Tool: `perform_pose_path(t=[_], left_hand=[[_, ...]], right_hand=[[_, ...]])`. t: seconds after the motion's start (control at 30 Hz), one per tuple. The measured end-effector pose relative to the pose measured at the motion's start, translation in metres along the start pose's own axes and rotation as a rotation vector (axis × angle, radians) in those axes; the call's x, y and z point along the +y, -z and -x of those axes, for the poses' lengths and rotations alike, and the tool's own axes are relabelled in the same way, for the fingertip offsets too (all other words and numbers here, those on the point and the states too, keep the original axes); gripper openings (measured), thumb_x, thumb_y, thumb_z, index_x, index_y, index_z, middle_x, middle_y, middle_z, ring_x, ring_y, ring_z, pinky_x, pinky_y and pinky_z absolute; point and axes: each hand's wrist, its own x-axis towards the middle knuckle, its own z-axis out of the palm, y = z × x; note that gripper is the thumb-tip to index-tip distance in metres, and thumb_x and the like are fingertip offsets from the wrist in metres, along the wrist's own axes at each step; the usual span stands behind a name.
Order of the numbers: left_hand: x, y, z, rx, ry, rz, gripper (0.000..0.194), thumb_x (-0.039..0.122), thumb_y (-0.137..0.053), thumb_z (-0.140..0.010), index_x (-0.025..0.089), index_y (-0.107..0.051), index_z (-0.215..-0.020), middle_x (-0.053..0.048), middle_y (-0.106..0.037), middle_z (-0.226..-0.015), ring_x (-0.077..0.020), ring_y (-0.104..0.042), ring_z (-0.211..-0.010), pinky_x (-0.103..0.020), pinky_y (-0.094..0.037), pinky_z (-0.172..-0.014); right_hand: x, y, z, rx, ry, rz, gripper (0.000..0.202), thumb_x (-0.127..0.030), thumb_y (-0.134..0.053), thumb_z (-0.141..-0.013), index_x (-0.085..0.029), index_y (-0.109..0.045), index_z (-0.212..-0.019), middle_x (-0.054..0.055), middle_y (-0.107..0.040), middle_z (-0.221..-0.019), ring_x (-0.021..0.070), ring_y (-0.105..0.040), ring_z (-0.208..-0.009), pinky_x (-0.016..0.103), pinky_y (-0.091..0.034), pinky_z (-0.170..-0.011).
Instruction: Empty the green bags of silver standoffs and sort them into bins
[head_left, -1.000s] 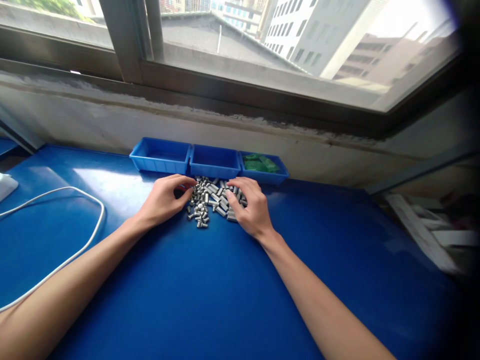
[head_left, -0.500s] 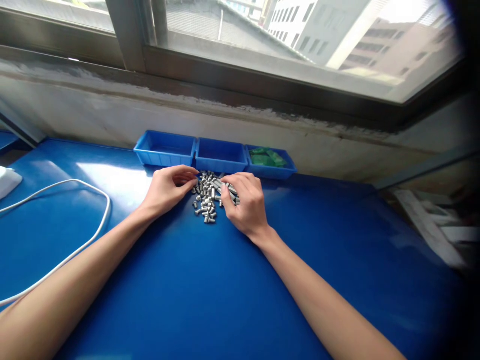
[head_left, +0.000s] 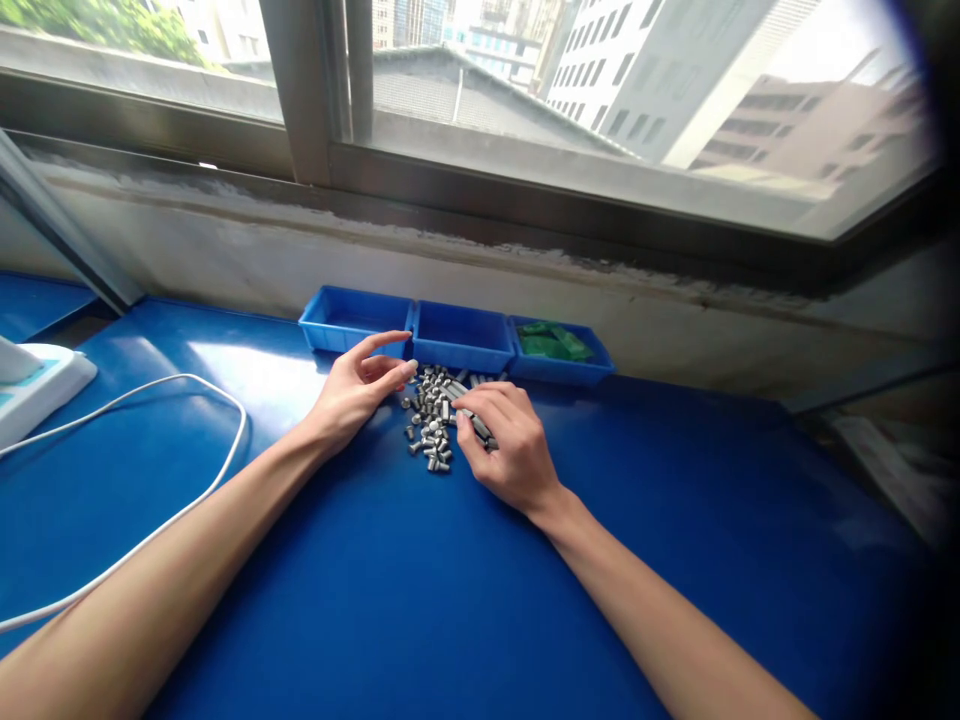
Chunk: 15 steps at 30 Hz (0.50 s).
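Note:
A heap of small silver screws [head_left: 433,428] lies on the blue table, with longer grey metal standoffs [head_left: 459,390] along its right side. At the heap's left edge is my left hand [head_left: 364,380], open, its thumb and forefinger spread apart and its thumb tip close to the screws. From the right, my right hand [head_left: 510,440] curls its fingers over several standoffs, which show between thumb and forefinger. Its palm side and the lower finger ends are hidden.
Behind the heap stand a left blue bin [head_left: 356,342], a middle blue bin [head_left: 465,357] and a right blue bin holding green packets [head_left: 555,342]. A white cable [head_left: 241,430] crosses the left side towards a white power strip [head_left: 56,385]. A window [head_left: 480,170] lies beyond.
The view has shifted, so everything sits lower and further right. My left forefinger and thumb have opened wider. My right hand stays over the standoffs.

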Motion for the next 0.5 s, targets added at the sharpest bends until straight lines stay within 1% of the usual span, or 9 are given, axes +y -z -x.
perform_pose_path(t=[0.17,0.23,0.3,0.37,0.5], left_hand=[[-0.002,-0.001,0.0,-0.018,0.004,0.055,0.066,0.042,-0.079,-0.081,0.025,-0.056,-0.14,0.0,-0.067,-0.085,-0.0105,-0.059,-0.07,-0.024,-0.05,-0.069],[-0.004,-0.001,0.0,-0.015,0.005,0.076,0.064,0.041,-0.079,-0.081,0.025,-0.057,-0.139,0.0,-0.067,-0.086,-0.0107,-0.061,-0.071,-0.024,-0.051,-0.07],[-0.005,0.0,-0.001,0.008,-0.005,0.1,0.061,0.04,-0.08,-0.08,0.024,-0.061,-0.135,-0.001,-0.069,-0.089,-0.0122,-0.065,-0.074,-0.027,-0.054,-0.075],[-0.005,0.0,-0.004,0.062,-0.039,0.114,0.054,0.04,-0.082,-0.078,0.021,-0.066,-0.127,-0.003,-0.071,-0.092,-0.0148,-0.069,-0.079,-0.03,-0.056,-0.081],[0.0,0.002,-0.014,0.242,-0.169,0.164,0.039,0.038,-0.084,-0.076,0.017,-0.072,-0.106,-0.006,-0.074,-0.095,-0.0195,-0.074,-0.089,-0.035,-0.057,-0.091]], right_hand=[[0.0,-0.001,-0.001,-0.015,0.006,-0.006,0.014,-0.012,-0.06,-0.09,-0.021,-0.067,-0.098,0.006,-0.074,-0.096,0.0262,-0.065,-0.099,0.044,-0.051,-0.088],[0.0,-0.001,0.0,-0.028,0.001,-0.014,0.014,-0.012,-0.06,-0.09,-0.021,-0.067,-0.099,0.006,-0.074,-0.096,0.0263,-0.064,-0.099,0.044,-0.051,-0.088],[0.001,-0.001,0.001,-0.042,-0.004,-0.021,0.014,-0.012,-0.06,-0.09,-0.021,-0.067,-0.099,0.006,-0.074,-0.096,0.0264,-0.064,-0.1,0.045,-0.051,-0.089],[0.002,-0.002,0.001,-0.046,-0.006,-0.024,0.015,-0.012,-0.06,-0.091,-0.021,-0.067,-0.1,0.006,-0.074,-0.096,0.0264,-0.063,-0.101,0.045,-0.051,-0.089],[0.003,-0.002,0.001,-0.043,-0.005,-0.026,0.014,-0.012,-0.06,-0.091,-0.02,-0.067,-0.099,0.007,-0.074,-0.096,0.0263,-0.063,-0.1,0.044,-0.052,-0.089]])
